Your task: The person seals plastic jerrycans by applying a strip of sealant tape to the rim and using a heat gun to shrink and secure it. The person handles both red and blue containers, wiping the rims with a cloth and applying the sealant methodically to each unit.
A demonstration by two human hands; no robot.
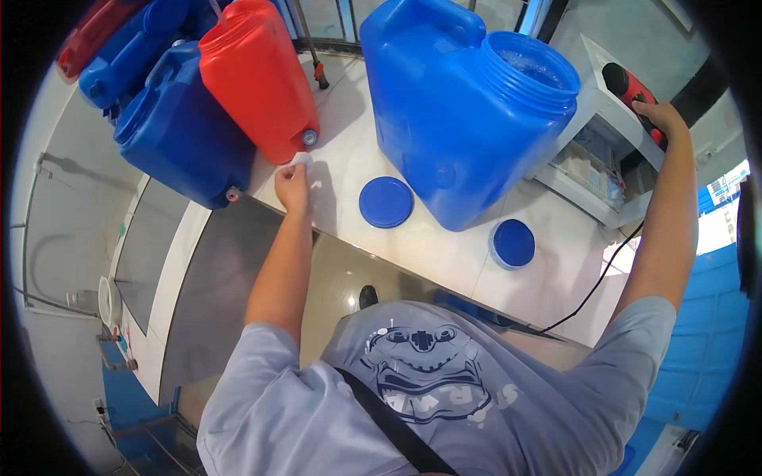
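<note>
While the right grip (pixel 665 117) curls over the red-and-black handheld tool (pixel 633 91), I've got the left grip (pixel 292 189) pinching a small white piece (pixel 302 159), right beside the lower corner of the red jerrycan (pixel 258 79), just below its spigot (pixel 309 138). Right is plainly the nearer side to the tool, which lies at the white cabinet (pixel 595 87), far over on the right, its long axis slanting from far left to near right, straight under those fingers. How firmly they wrap it I can't tell; the underside is hidden. Between the two hands stands the big blue jerrycan (pixel 444 103), uncapped, on the counter (pixel 448 254). A flat blue lid (pixel 386 202) lies to its left, a blue-lidded tub (pixel 513 243) to its right.
</note>
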